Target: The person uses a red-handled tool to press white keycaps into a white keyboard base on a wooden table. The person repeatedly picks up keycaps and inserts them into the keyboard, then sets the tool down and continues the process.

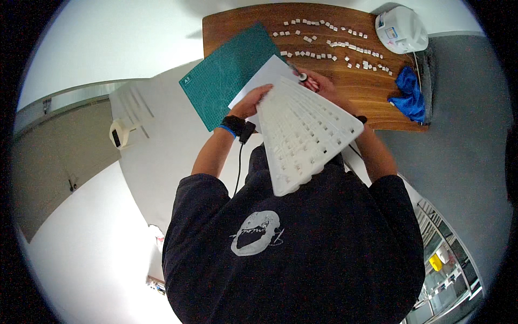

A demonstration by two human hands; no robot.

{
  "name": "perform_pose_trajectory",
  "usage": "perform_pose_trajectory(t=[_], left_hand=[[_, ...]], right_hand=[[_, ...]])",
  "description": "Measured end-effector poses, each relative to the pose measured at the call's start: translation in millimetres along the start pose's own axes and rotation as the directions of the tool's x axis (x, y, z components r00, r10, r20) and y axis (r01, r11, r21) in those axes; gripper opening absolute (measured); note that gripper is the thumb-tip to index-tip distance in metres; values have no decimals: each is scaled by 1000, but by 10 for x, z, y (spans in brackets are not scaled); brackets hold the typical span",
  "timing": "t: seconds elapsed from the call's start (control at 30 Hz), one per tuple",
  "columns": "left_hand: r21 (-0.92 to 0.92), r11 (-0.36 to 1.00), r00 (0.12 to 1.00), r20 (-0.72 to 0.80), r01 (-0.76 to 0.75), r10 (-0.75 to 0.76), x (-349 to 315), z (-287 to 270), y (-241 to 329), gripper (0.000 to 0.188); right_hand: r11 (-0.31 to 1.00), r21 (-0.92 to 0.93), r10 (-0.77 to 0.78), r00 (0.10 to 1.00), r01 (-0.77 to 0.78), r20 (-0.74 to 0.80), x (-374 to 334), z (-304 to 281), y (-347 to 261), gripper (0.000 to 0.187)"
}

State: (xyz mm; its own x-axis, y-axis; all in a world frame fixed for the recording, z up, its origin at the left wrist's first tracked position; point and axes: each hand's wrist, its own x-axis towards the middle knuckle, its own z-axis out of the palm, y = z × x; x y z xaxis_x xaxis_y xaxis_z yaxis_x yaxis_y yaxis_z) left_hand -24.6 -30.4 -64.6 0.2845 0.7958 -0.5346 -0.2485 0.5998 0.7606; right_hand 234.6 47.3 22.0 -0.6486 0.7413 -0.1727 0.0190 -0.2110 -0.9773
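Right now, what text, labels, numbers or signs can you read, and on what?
Wording not copied; locations only:
Green cutting mat: short pale corner marking, legible.
Black T-shirt: pale round print with lettering, partly unclear.
White container: label too small to read.
White keyboard, loose white pieces: none I can make out.

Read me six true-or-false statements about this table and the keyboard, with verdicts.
1. The left hand holds the keyboard. True.
2. The keyboard is black. False: it is white.
3. Loose keycaps lie on the wooden table. True.
4. The keycaps form one heap. False: they lie in rough rows.
5. A white sheet overlaps the green mat. True.
6. The mat lies right of the keycaps. False: it lies to their left.
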Motion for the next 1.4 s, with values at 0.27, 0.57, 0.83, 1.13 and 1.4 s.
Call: perform_pose_trajectory(t=[0.27,0.57,0.83,1.13,1.4], left_hand=[[29,999,999,26,43,-43,-100,247,318,48],[-729,683,962,218,49,163,-793,-466,677,72],[-294,946,985,55,-139,162,-837,-436,564,53],[-382,913,988,-14,-145,151,-723,-359,540,51],[-490,779,917,-144,-392,371,-511,-236,616,58]], right_hand=[[942,-182,-266,958,282,105,145,-233,135,31],[861,-494,54,987,-122,-150,-103,-755,618,37],[596,-726,275,937,-344,-218,-162,-805,638,54],[678,-644,249,935,-355,-254,-221,-843,789,63],[701,-645,227,952,-306,-205,-229,-615,506,52]])
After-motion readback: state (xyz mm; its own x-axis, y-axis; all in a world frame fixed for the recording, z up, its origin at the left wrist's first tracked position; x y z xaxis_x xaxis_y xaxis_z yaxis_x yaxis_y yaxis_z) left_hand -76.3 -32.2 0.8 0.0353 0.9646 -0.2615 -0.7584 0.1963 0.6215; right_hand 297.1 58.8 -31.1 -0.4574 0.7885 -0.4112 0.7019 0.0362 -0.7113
